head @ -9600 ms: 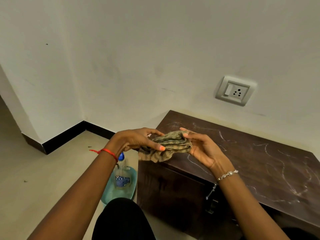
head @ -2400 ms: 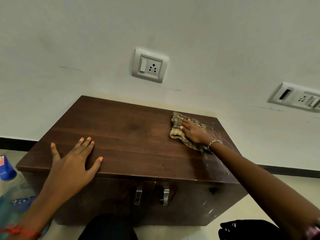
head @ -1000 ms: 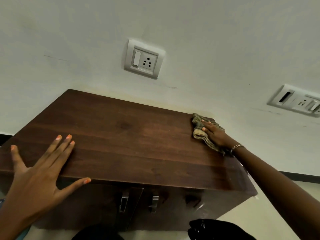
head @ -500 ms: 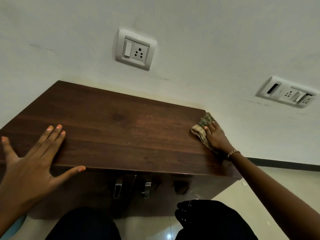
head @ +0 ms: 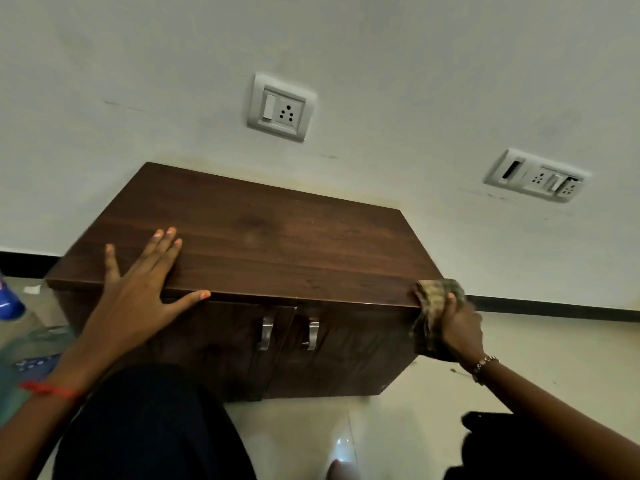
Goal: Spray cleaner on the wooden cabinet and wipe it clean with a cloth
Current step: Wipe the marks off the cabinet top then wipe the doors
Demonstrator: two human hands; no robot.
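The dark wooden cabinet [head: 277,244] stands against the white wall, its two doors shut, metal handles [head: 266,332] in the middle. My left hand [head: 138,292] lies flat with spread fingers on the top's front left part, thumb over the front edge. My right hand [head: 459,327] holds the striped green-brown cloth [head: 431,306] against the cabinet's front right corner, just below the top edge. The spray bottle [head: 8,306] with a blue cap shows at the far left edge, mostly cut off.
A light blue basin [head: 31,344] sits on the floor at the left under the bottle. Two wall sockets [head: 280,107] [head: 536,176] are above the cabinet. My dark-clothed knees fill the bottom. Pale floor tiles lie to the right.
My right hand has drawn the cloth from the top's back right area forward and down over the front right corner. My left hand stays flat on the top.
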